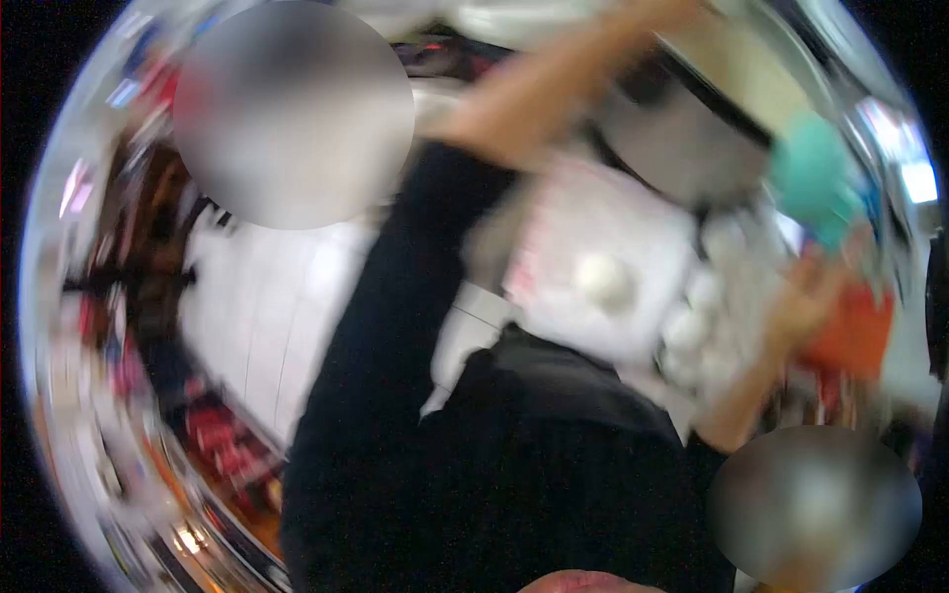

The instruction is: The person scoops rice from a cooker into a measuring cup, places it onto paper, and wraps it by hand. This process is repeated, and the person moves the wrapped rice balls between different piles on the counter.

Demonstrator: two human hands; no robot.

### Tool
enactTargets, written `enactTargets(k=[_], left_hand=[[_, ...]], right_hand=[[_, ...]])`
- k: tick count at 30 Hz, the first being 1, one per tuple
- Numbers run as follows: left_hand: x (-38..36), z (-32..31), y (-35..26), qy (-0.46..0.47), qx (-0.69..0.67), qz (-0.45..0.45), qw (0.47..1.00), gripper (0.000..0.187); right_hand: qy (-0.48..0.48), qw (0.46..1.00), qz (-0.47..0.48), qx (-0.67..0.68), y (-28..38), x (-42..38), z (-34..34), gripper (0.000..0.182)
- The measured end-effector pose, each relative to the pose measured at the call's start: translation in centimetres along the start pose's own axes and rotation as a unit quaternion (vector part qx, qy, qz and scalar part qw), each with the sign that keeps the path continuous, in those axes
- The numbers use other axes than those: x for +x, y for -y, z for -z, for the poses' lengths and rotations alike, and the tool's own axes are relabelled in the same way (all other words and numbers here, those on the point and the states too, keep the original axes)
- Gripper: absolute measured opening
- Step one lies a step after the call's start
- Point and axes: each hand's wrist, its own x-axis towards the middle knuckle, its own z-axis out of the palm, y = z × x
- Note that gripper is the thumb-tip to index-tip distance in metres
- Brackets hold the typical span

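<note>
Room: cluttered indoor space, heavy motion blur; a white panelled surface [267, 296] runs along the left, with red and dark clutter at its lower edge.

Left hand [674, 12]: raised to the top edge of the view on a bare forearm with a black sleeve. It is mostly cut off, so I cannot tell whether it is open or closed.

Right hand [806, 301]: at the right edge of a white tray [593, 217], just beside an orange thing [852, 334]. The fingers are smeared, so the grip cannot be told.

The tray sits centre-right, tilted in view. One round white piece [604, 279] lies near its middle, with more pale round pieces towards its right edge. A grey box [672, 138] is above the tray and a teal thing [816, 178] is at its upper right.

Judgement: the round pieces look loose, so the tray handles best kept level and supported from below at its right edge.

Room for moving: tight on the right, where the orange and teal things crowd in. There is more room on the left, over the white surface.
</note>
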Motion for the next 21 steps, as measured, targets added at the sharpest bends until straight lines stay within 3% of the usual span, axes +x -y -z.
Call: enactTargets(k=[1, 2, 3, 5, 6, 7, 8, 9, 10, 11, 12, 14, 16, 20, 21], left_hand=[[3.3, -1.7, -2.1, 0.045, -0.019, 0.192, 0.98, 0.032], [4.9, -2.4, -3.3, 0.002, 0.026, 0.302, 0.953, 0.037], [4.4, -0.9, -6.6, -0.099, 0.204, 0.293, 0.929, 0.025], [1.5, -0.5, -8.8, -0.287, 0.11, 0.092, 0.947, 0.025], [-2.8, 1.2, -11.3, -0.327, 0.109, -0.018, 0.939, 0.024], [-7.1, -2.8, -11.6, -0.334, 0.052, -0.081, 0.938, 0.027], [-11.7, -0.8, -14.5, 0.106, 0.031, -0.05, 0.993, 0.024], [-18.6, -6.7, -13.9, 0.004, -0.033, -0.171, 0.985, 0.016], [-24.7, -6.8, -14.8, -0.018, -0.145, -0.231, 0.962, 0.012], [-30.0, -7.3, -15.8, -0.016, -0.148, -0.208, 0.967, 0.015], [-34.1, -6.4, -16.1, 0.054, -0.167, -0.175, 0.969, 0.018], [-39.5, -6.2, -16.8, 0.079, -0.224, -0.034, 0.971, 0.018], [-41.5, -6.7, -16.9, 0.09, -0.187, -0.054, 0.977, 0.018], [-43.4, -9.2, -16.5, 0.135, -0.15, -0.058, 0.978, 0.02], [-43.2, -9.2, -16.3, 0.199, -0.162, -0.045, 0.965, 0.018]], right_hand=[[0.019, 0.939, 0.241, -0.244, 3.2, 3.7, -1.6, 0.046], [0.034, 0.948, 0.22, -0.226, 1.2, 7.2, -1.4, 0.046], [0.048, 0.954, 0.199, -0.22, -1.1, 11.0, -2.3, 0.046], [0.069, 0.892, 0.338, -0.293, -0.1, 14.7, -5.6, 0.05], [0.056, 0.845, 0.408, -0.34, -0.5, 15.7, -6.2, 0.052], [0.038, 0.828, 0.419, -0.371, 2.4, 13.4, -6.7, 0.046], [0.084, 0.858, 0.376, -0.339, 1.5, 10.9, -6.2, 0.036], [0.132, 0.883, 0.329, -0.308, -0.4, 7.1, -6.1, 0.027], [0.256, 0.919, 0.242, -0.175, -0.1, 2.4, -6.0, 0.013], [0.338, 0.898, 0.231, -0.162, -3.5, -2.1, -5.4, 0.016], [0.51, 0.84, -0.025, -0.181, -4.5, -6.9, -5.0, 0.011], [0.615, 0.768, 0.058, -0.168, -7.0, -14.7, -3.7, 0.036], [0.63, 0.746, 0.117, -0.18, -9.1, -18.5, -2.7, 0.048], [0.594, 0.765, 0.165, -0.184, -10.1, -20.2, -1.9, 0.038], [0.604, 0.769, 0.141, -0.154, -10.7, -20.2, -1.7, 0.03]])
